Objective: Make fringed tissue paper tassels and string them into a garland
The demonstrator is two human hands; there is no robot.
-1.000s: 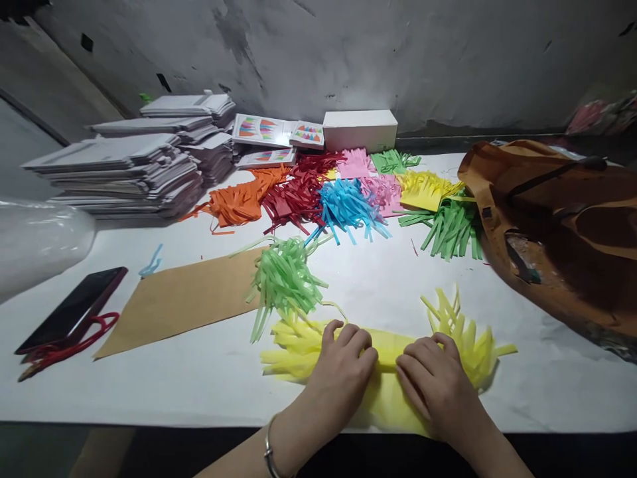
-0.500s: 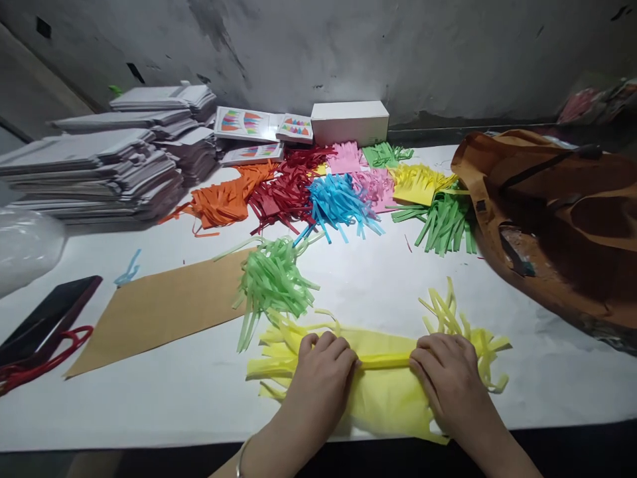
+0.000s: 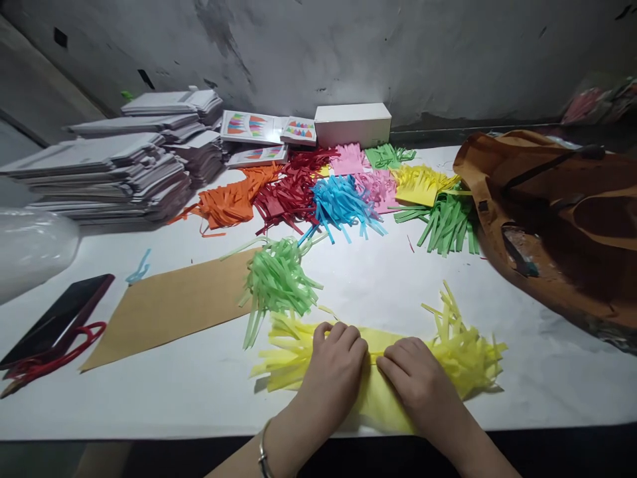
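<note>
A yellow tissue paper sheet (image 3: 381, 398) with fringed ends lies near the table's front edge, with a narrow rolled or folded band across its middle. My left hand (image 3: 338, 365) grips the band left of centre, its fingers curled. Close beside it, my right hand (image 3: 415, 372) pinches the same band on the right. Fringe strips spread out past both hands. A light green fringed bundle (image 3: 281, 275) rests just behind the paper, on the end of a brown card (image 3: 174, 309).
Fringed bundles in orange (image 3: 226, 204), red, blue (image 3: 343, 202), pink, yellow and green lie farther back. Paper stacks (image 3: 109, 176) stand left, above a phone (image 3: 57, 318) with a red cord. A brown bag (image 3: 557, 219) sits right; a white box (image 3: 353, 125) stands by the wall.
My two hands have come closer together along the yellow band, the right one moving left. The fringe on the right now lies more bunched. The view has shifted slightly.
</note>
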